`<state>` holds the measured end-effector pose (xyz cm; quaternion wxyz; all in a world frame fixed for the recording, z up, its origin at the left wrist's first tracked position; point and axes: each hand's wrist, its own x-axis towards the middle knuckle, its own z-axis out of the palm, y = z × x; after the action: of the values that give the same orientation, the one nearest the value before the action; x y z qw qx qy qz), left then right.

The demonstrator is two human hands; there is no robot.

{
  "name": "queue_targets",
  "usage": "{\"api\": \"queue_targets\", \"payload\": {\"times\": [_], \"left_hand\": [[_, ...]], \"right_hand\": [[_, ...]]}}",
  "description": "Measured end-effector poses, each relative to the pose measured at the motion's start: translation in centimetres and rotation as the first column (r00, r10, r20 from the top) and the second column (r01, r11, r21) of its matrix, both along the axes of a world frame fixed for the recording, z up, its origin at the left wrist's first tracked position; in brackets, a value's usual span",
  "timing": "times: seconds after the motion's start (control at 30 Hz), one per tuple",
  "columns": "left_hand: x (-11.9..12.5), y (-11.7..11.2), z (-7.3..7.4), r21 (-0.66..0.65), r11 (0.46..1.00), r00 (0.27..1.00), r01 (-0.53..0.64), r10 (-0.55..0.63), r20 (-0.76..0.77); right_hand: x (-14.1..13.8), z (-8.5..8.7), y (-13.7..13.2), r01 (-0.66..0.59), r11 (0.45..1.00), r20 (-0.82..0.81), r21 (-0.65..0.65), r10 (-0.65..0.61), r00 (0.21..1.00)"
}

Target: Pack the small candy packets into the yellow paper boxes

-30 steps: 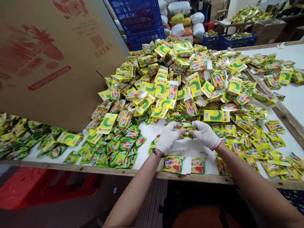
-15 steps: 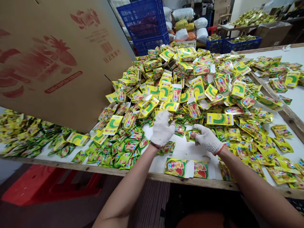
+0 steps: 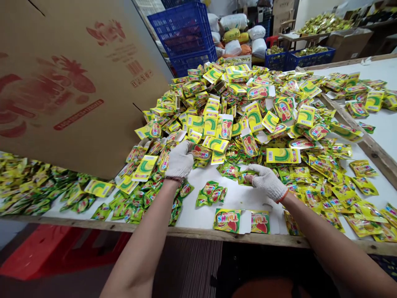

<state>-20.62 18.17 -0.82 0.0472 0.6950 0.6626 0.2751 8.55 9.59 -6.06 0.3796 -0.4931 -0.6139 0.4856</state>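
My left hand point(image 3: 180, 160), in a white knit glove, grips the end of a small candy box point(image 3: 201, 152) at the front of the box pile point(image 3: 214, 107). My right hand point(image 3: 269, 182), gloved too, has its thumb and fingers closed on a green candy sachet point(image 3: 242, 177), just above the white tabletop point(image 3: 238, 194). Another few green sachets point(image 3: 211, 193) lie between my hands. Near the table edge are two flat-lying boxes, one point(image 3: 227, 219) with its white flap out beside the other point(image 3: 260, 222).
Green sachets point(image 3: 133, 207) heap on the left and yellow sachets point(image 3: 328, 203) on the right. A large carton point(image 3: 77, 91) leans at the left. A wooden strip point(image 3: 372, 151) divides the table. Blue crates point(image 3: 186, 33) stand behind, and a red stool point(image 3: 40, 252) sits below.
My left hand has moved left from the middle of the table and now holds a box. Green sachets it partly covered are in plain sight. My right hand has barely shifted.
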Motion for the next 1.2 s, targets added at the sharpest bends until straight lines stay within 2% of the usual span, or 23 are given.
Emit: {"api": "queue_targets", "payload": {"times": [0.1,0.17,0.23,0.27,0.3,0.37,0.4,0.47,0.53,0.57,0.67,0.73,0.8,0.87,0.9,0.97,1.0,1.1,1.2], "left_hand": [[1.2,-2.9,1.8,0.034,0.977,0.962,0.21,-0.213,0.173],[2.9,-4.9,2.5,0.008,0.919,0.891,0.394,-0.384,0.242],[5.0,-6.3,2.3,0.005,0.847,0.816,0.531,-0.513,0.265],[6.2,-6.7,1.8,0.029,0.832,0.8,0.555,-0.542,0.257],[7.2,-6.9,1.1,0.066,0.838,0.806,0.542,-0.541,0.242],[9.1,-6.8,-0.7,0.145,0.907,0.874,0.396,-0.42,0.242],[9.9,-6.5,-1.7,0.139,0.943,0.906,0.303,-0.33,0.265],[10.9,-6.0,-3.3,0.017,0.983,0.93,0.182,-0.178,0.323],[11.3,-5.8,-4.3,-0.12,0.978,0.93,0.17,-0.119,0.349],[11.3,-5.8,-4.4,-0.136,0.975,0.929,0.175,-0.118,0.351],[11.3,-6.6,-4.1,-0.023,0.985,0.902,0.174,-0.15,0.405],[11.4,-7.4,-3.7,-0.047,0.974,0.813,0.223,-0.159,0.56],[11.7,-8.2,-3.5,-0.165,0.917,0.648,0.364,-0.122,0.752],[12.2,-8.7,-3.6,-0.224,0.84,0.46,0.495,-0.035,0.887],[12.4,-8.9,-3.7,-0.226,0.819,0.383,0.527,0.009,0.924],[12.6,-9.1,-3.8,-0.224,0.818,0.297,0.53,0.069,0.952],[12.6,-9.2,-3.8,-0.23,0.829,0.307,0.51,0.075,0.949],[12.1,-9.3,-3.2,-0.264,0.857,0.453,0.443,0.04,0.89],[11.6,-9.3,-2.2,-0.347,0.826,0.555,0.444,0.051,0.831]], "right_hand": [[0.4,0.5,0.0,0.024,0.999,-0.039,0.033,-0.023,0.999],[0.5,0.8,-0.2,-0.023,0.999,-0.108,0.041,0.027,0.994],[0.4,0.9,-0.5,-0.098,0.995,-0.185,0.003,0.097,0.978],[0.2,0.8,-0.6,-0.132,0.99,-0.217,-0.041,0.12,0.969],[0.1,0.7,-0.7,-0.16,0.983,-0.245,-0.093,0.133,0.96],[-0.3,0.2,-0.7,-0.17,0.972,-0.304,-0.162,0.115,0.946],[-0.5,-0.1,-0.5,-0.15,0.973,-0.322,-0.173,0.088,0.942],[-0.6,-0.8,-0.1,-0.048,0.985,-0.295,-0.167,-0.004,0.955],[-0.5,-1.1,0.4,0.093,0.982,-0.193,-0.163,-0.124,0.973],[-0.4,-1.2,0.6,0.149,0.973,-0.148,-0.174,-0.175,0.973],[0.0,-0.7,0.8,0.188,0.957,-0.171,-0.222,-0.228,0.959],[0.0,-0.2,0.5,0.159,0.965,-0.259,-0.207,-0.211,0.943],[-0.1,0.2,0.1,0.144,0.975,-0.304,-0.166,-0.19,0.934],[-0.3,0.6,-0.2,0.128,0.98,-0.285,-0.153,-0.167,0.944],[-0.3,0.6,-0.3,0.121,0.98,-0.255,-0.157,-0.158,0.954],[-0.3,0.7,-0.4,0.114,0.982,-0.164,-0.153,-0.139,0.977],[-0.2,0.7,-0.3,0.115,0.984,-0.102,-0.134,-0.129,0.986],[0.3,0.4,0.0,0.109,0.993,0.154,0.036,-0.113,0.981],[0.8,-0.1,0.2,0.067,0.964,0.398,0.259,-0.169,0.902]]}}
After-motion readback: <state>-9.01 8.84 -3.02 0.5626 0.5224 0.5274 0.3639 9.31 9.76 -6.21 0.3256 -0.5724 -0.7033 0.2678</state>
